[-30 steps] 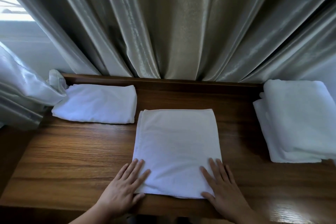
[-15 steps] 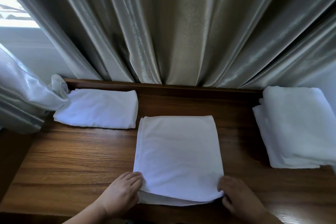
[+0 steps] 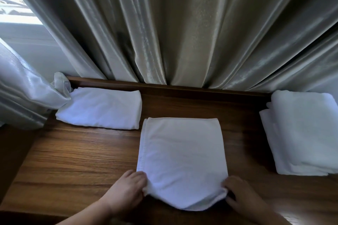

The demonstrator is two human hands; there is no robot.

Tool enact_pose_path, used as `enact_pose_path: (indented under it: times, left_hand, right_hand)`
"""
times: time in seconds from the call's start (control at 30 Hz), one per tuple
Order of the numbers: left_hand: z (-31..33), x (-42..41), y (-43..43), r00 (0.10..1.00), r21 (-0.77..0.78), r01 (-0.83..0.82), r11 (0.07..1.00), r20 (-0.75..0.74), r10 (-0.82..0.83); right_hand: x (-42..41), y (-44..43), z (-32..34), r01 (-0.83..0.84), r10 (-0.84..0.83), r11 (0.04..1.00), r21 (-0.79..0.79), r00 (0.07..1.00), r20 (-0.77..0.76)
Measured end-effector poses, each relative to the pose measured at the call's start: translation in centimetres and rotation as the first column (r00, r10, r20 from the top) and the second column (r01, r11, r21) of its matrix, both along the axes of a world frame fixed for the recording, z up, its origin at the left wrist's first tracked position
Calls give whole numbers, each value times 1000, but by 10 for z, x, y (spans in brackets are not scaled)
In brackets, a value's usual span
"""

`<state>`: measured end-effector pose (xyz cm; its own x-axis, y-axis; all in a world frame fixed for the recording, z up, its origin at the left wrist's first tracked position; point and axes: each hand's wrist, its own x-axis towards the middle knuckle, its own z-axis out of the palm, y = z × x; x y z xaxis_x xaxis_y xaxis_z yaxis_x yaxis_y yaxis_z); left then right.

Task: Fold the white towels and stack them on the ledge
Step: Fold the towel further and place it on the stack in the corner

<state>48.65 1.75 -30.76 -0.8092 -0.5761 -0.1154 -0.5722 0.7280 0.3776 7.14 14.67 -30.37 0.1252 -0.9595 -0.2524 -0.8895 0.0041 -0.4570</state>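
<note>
A white towel (image 3: 182, 153), folded into a tall rectangle, lies in the middle of the wooden ledge (image 3: 76, 166). My left hand (image 3: 128, 188) pinches its near left corner and my right hand (image 3: 237, 195) pinches its near right corner. The near edge is lifted off the wood and sags between the two hands. A folded white towel (image 3: 102, 108) lies flat at the back left. On the right sits a pile of white towels (image 3: 303, 133), loosely folded.
Heavy grey curtains (image 3: 182, 33) hang behind the ledge and brush its raised back rim (image 3: 182, 86). A curtain bunch (image 3: 23, 93) spills over the left end, touching the back-left towel. A bright window (image 3: 12, 5) shows at the upper left.
Both hands went from lying flat on the towel's near end to gripping its near corners. The near edge has come up off the ledge and now droops between them.
</note>
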Motion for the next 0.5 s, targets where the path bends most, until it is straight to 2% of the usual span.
enact_pose_path:
  times: [0.07, 0.13, 0.2, 0.33, 0.4, 0.5]
  left_hand:
    - [14, -10, -9, 948, 224, -296, 929, -47, 313]
    - [24, -18, -18, 834, 419, -492, 763, -26, 551]
    - [30, -29, -30, 694, 536, -592, 602, -40, 719]
    - [37, -50, -63, 455, 672, -648, 359, -36, 890]
    - [36, -59, -82, 379, 706, -638, 308, -59, 923]
    - [37, -74, -106, 325, 671, -681, 294, -82, 942]
  right_hand:
    - [-1, -16, 6, 155, -158, 985, 80, 987, 35]
    - [-2, -34, 11, 252, -272, 951, 179, 957, 97]
    - [-2, -53, 17, 357, -379, 919, 170, 917, 125]
    - [2, -95, 33, 534, -559, 826, 180, 817, 142]
    - [2, -117, 37, 612, -628, 777, 147, 768, 127]
    - [0, -145, 33, 674, -682, 731, 109, 720, 125]
